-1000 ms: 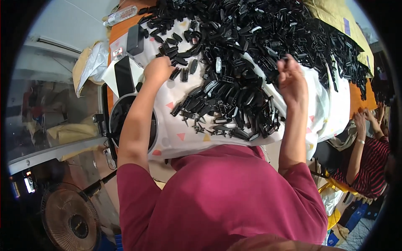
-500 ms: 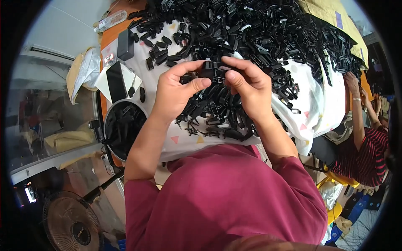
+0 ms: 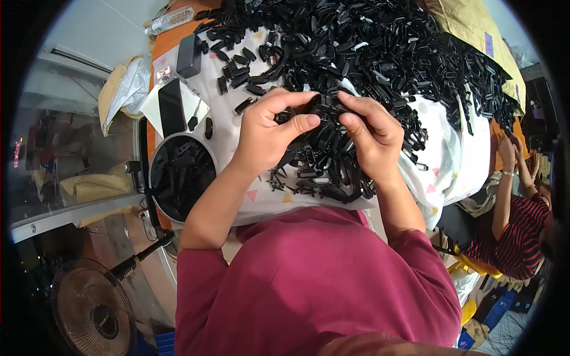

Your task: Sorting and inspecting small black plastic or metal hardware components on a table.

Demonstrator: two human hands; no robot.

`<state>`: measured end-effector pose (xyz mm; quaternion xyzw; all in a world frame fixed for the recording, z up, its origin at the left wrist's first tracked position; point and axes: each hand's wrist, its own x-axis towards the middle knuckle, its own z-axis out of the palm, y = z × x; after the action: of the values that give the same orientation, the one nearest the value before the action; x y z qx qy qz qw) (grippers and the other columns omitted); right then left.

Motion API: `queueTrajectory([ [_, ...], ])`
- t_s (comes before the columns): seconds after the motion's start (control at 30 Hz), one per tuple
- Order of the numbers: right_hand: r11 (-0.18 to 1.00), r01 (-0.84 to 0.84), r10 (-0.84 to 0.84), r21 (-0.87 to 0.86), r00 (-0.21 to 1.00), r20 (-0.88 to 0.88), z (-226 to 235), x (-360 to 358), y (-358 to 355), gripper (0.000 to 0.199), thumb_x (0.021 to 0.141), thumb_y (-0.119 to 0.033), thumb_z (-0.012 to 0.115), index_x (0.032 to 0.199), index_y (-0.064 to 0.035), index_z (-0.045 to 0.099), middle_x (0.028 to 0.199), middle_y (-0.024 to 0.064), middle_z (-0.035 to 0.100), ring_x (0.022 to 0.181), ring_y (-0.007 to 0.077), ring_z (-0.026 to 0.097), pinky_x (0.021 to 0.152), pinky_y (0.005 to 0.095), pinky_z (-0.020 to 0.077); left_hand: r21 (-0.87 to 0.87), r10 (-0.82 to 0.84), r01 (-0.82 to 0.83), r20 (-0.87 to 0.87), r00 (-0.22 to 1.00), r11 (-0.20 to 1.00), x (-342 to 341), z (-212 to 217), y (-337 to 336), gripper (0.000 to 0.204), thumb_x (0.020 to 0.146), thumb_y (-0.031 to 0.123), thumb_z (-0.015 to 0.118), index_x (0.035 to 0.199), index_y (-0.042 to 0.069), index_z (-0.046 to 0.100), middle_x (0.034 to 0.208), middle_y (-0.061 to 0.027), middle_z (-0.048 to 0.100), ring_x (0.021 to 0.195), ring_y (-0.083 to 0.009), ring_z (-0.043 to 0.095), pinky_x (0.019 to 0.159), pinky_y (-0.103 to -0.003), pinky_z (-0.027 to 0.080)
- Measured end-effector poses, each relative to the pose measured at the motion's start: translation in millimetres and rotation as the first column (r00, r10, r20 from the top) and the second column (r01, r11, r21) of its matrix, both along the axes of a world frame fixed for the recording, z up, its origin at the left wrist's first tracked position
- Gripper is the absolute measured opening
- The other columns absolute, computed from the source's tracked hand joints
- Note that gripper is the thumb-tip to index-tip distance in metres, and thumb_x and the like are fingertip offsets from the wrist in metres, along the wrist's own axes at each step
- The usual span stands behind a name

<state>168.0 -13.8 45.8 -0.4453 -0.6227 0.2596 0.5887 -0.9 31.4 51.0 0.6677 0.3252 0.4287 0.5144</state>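
Black plastic clips point(image 3: 380, 65) heaped on white cloth point(image 3: 451, 160) over the worktop. Left hand point(image 3: 270, 133) and right hand point(image 3: 368, 130) meet at the near edge of the heap, fingers pinched narrow on one small black piece point(image 3: 323, 110) held between them. Risk, judged: loose neighbours snag and drag off the near edge onto the lap; a slipped piece vanishes in the heap. Round bin point(image 3: 178, 172) sits left. Versus 0.5 s ago: hands closed slightly tighter, position nearly unchanged; 1.0 s ago they were spread wide apart.
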Motion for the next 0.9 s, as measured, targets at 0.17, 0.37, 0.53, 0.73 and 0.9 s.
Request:
queueTrajectory([
  [0.17, 0.999, -0.02, 0.017, 0.04, 0.995, 0.096, 5, 5, 2, 0.023, 0.076, 0.001, 0.06, 0.098, 0.0034, 0.059, 0.089, 0.0102, 0.06, 0.073, 0.0122, 0.054, 0.064, 0.0207, 0.0424, 0.009, 0.009, -0.01, 0.057, 0.998, 1.0, 0, -2, -1, 0.028, 0.071, 0.008, 0.069, 0.098, 0.002, 0.062, 0.077, -0.0012, 0.055, 0.071, -0.0093, 0.05, 0.065, -0.02, 0.04],
  [0.37, 0.997, 0.075, -0.073, -0.014, 0.993, 0.097, -14, -7, -6, 0.022, 0.073, 0.006, 0.06, 0.095, 0.004, 0.059, 0.089, 0.0118, 0.06, 0.081, 0.0163, 0.057, 0.069, 0.0234, 0.0444, -0.016, 0.024, -0.024, 0.041, 0.999, 1.0, 5, -14, 0, 0.028, 0.073, 0.008, 0.066, 0.1, 0.003, 0.061, 0.088, -0.0044, 0.058, 0.08, -0.0122, 0.053, 0.073, -0.021, 0.042],
  [0.53, 0.968, 0.21, -0.23, 0.138, 0.962, 0.149, -29, -18, -9, 0.027, 0.067, 0.006, 0.065, 0.092, -0.0018, 0.061, 0.086, 0.0097, 0.057, 0.071, 0.0175, 0.055, 0.057, 0.0233, 0.0445, 0.005, 0.105, -0.107, 0.161, 0.981, 0.994, 27, -28, -17, 0.035, 0.071, 0.01, 0.069, 0.103, 0.0, 0.059, 0.102, -0.0054, 0.056, 0.087, -0.0104, 0.052, 0.08, -0.023, 0.041],
  [0.73, 0.915, 0.245, -0.306, 0.32, 0.939, 0.158, -24, -12, -11, 0.031, 0.063, 0.005, 0.068, 0.092, -0.0018, 0.06, 0.084, 0.0107, 0.057, 0.073, 0.0191, 0.056, 0.058, 0.0246, 0.0457, -0.272, 0.141, -0.078, 0.219, 0.966, 0.959, 33, -18, -26, 0.039, 0.073, 0.01, 0.068, 0.107, -0.001, 0.055, 0.1, -0.0044, 0.059, 0.074, -0.0032, 0.048, 0.064, -0.017, 0.04],
  [0.9, 0.986, 0.165, -0.162, -0.018, 0.979, 0.12, -16, -12, -21, 0.033, 0.069, 0.002, 0.065, 0.101, 0.0013, 0.056, 0.093, 0.0111, 0.052, 0.076, 0.0165, 0.055, 0.064, 0.0243, 0.0463, -0.492, 0.177, 0.032, 0.373, 0.911, 0.87, 28, -20, -27, 0.026, 0.08, 0.011, 0.06, 0.104, 0.0, 0.057, 0.093, -0.0041, 0.061, 0.053, -0.0022, 0.041, 0.048, -0.015, 0.035],
])
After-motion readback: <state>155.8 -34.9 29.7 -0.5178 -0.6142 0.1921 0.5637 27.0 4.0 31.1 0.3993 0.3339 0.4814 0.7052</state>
